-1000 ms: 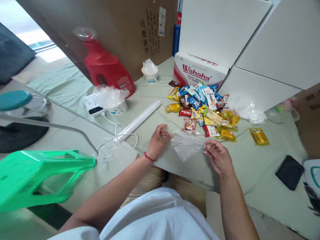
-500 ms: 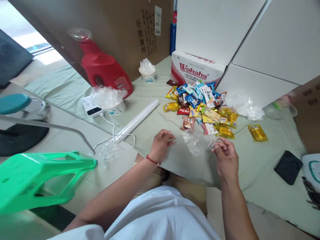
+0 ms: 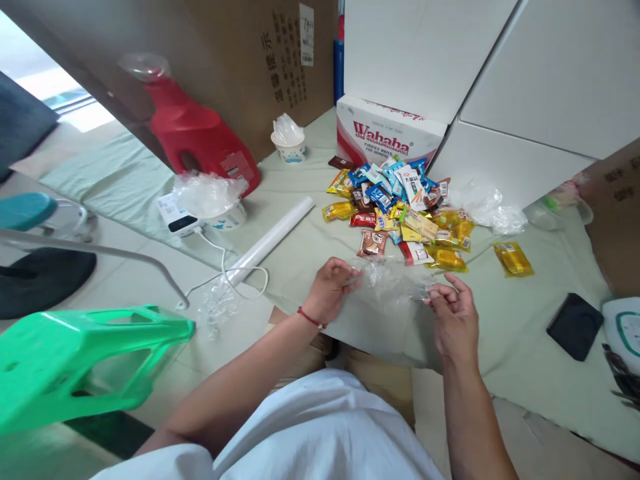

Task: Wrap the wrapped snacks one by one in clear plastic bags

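Observation:
A thin clear plastic bag (image 3: 393, 283) is stretched between my two hands over the cloth. My left hand (image 3: 333, 287), with a red cord at the wrist, pinches its left end. Its right end is pinched by my right hand (image 3: 454, 307), thumb against the index finger. Just beyond the bag lies a heap of wrapped snacks (image 3: 383, 200) in blue, white, brown, red and yellow packets. A brown packet (image 3: 373, 244) and a yellow packet (image 3: 447, 259) at the heap's near edge are closest to the bag.
A Wahaha carton (image 3: 387, 133) stands behind the heap, with crumpled clear bags (image 3: 500, 210) to its right. On the left are a white roll (image 3: 273, 240), paper tubs (image 3: 225, 217), a red jug (image 3: 200, 133) and a green stool (image 3: 90, 360). A black pouch (image 3: 575, 327) lies at right.
My left hand has moved right and taken hold of the bag's left end. The bag, earlier hanging from my right hand, is now spread between both hands. The view has shifted slightly.

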`<state>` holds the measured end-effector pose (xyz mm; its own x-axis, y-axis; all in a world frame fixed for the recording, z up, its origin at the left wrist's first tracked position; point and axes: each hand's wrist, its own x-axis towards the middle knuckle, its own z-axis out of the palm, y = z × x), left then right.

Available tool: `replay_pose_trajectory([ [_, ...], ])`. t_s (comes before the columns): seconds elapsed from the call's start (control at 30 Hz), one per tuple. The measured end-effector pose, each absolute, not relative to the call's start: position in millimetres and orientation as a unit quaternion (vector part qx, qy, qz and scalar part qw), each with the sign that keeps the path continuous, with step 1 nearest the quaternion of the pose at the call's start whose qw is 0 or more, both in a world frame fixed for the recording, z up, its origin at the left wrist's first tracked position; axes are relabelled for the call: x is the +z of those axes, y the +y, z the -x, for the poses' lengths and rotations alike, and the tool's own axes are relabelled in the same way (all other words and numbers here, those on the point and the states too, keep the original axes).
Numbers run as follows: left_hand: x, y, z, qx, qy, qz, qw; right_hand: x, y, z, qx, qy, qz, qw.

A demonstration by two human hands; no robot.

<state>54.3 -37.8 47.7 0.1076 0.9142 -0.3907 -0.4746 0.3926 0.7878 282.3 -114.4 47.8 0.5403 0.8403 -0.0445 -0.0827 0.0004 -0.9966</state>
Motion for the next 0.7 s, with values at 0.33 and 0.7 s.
replay_pose_trajectory([
  [0.33,38.1,-56.7,-16.8,0.468,0.519,-0.252,0.669,27.2,-139.2,-323.0,0.301,-0.411,0.719,0.473],
  [0.7,79.6,-48.0,-26.2,0.506,0.408,-0.371,0.663,61.5,-92.2,-297.2,0.258,-0.677,0.595,0.346],
])
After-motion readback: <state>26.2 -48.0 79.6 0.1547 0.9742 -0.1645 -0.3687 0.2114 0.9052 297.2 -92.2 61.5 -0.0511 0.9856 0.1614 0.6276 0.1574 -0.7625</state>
